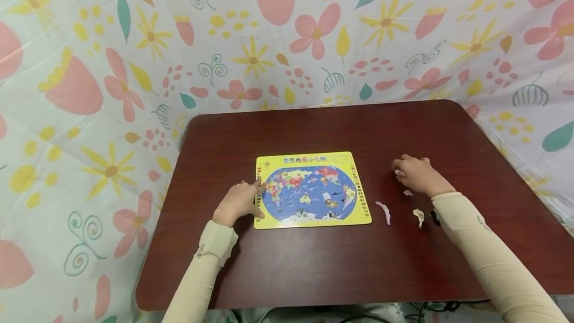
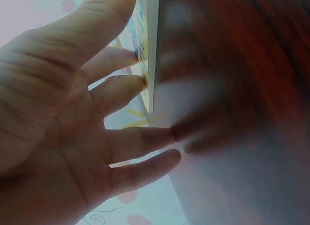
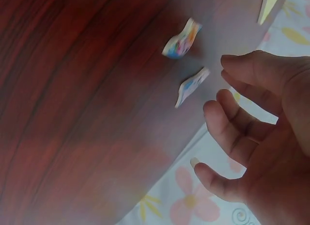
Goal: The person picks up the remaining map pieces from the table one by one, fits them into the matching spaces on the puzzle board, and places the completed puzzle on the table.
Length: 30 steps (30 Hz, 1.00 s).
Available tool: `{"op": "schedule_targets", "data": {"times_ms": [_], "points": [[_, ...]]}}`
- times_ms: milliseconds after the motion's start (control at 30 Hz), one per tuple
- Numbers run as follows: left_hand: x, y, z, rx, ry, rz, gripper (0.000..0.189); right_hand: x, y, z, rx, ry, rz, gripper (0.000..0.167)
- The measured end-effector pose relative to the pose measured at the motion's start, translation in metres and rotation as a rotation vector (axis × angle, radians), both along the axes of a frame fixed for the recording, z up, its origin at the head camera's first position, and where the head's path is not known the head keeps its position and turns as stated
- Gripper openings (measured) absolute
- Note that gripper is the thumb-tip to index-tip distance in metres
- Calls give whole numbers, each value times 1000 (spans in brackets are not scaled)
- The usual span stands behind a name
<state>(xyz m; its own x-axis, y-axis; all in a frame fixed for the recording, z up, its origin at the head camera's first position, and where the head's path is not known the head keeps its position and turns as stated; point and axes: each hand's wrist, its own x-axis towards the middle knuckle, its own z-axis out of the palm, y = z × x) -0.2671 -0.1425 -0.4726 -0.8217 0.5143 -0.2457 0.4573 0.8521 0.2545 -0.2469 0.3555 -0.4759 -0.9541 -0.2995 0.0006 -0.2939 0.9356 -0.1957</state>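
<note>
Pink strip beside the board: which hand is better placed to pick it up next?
Probably the right hand: nearer the pink strip and apparently empty, while the left hand touches the board at its left edge.

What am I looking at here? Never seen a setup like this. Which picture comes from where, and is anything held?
No machine here: a person is working bare-handed. The wide picture comes from a head-worn camera looking forward and down; each close-up comes from a camera on one wrist. On the brown table lies a yellow-bordered world map board, with small loose pieces to its right. The left hand rests on the board's left edge. The right hand is beside the pieces; I see nothing in its grasp.
</note>
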Motion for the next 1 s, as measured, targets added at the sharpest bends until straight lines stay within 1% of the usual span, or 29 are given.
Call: {"op": "schedule_targets", "data": {"times_ms": [167,300,400,500,600,667,767,867,933,1000], "points": [[1,-2,1,16,2,11,91,-4,7,0,7,-10,-24,11],[2,-2,2,23,7,21,92,-8,12,-3,7,-27,-38,6],[2,-1,2,23,8,24,92,-10,15,-6,7,-31,-43,13],[3,-1,2,25,5,17,91,-11,17,-7,11,-24,-28,19],[4,3,3,35,-1,-5,91,-6,22,-6,11,-21,-27,21],[5,3,4,38,2,-5,91,-6,22,-4,1,-24,-27,23],[7,0,5,40,9,18,92,-11,19,-2,-18,-47,-30,22],[10,-3,4,43,14,37,92,-15,18,-1,-34,-99,-47,18],[11,-2,3,48,11,30,92,-14,20,-1,-33,-135,-65,17],[11,2,2,54,9,13,92,-9,24,-2,-26,-163,-87,19]]}}
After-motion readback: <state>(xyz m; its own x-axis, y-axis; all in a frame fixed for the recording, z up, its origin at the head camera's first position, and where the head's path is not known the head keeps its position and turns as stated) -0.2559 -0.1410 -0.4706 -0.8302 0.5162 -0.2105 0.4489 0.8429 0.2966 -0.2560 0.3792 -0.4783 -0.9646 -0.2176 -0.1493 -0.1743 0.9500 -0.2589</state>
